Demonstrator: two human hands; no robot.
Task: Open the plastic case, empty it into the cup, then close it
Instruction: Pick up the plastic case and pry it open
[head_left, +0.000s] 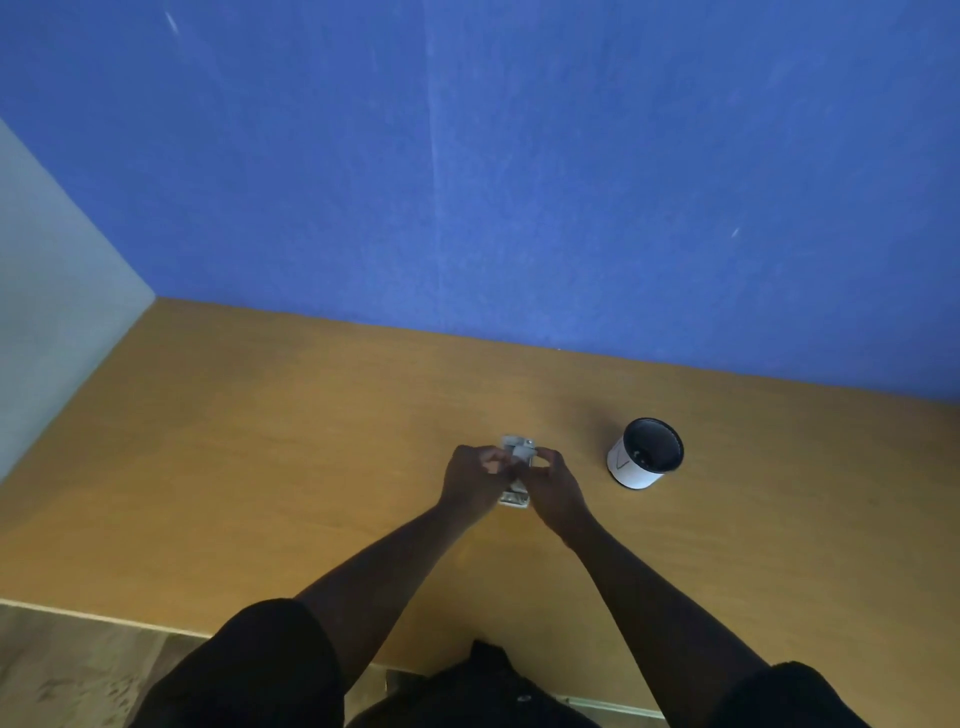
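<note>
A small clear plastic case (517, 448) lies on the wooden table (260, 467), near its middle. Both hands are on it: my left hand (475, 480) grips its left side and my right hand (553, 488) grips its right side, fingertips meeting over the top. Most of the case is hidden under the fingers; only its far end and its near end (514, 500) show. Whether the lid is open or shut cannot be told. A white cup (636, 470) with a dark inside stands upright to the right of my right hand, apart from it.
A blue wall (519, 182) rises along the table's far edge, and a pale panel (52, 312) bounds the left side. The table's near edge (104, 618) runs in front of my body, with floor below it.
</note>
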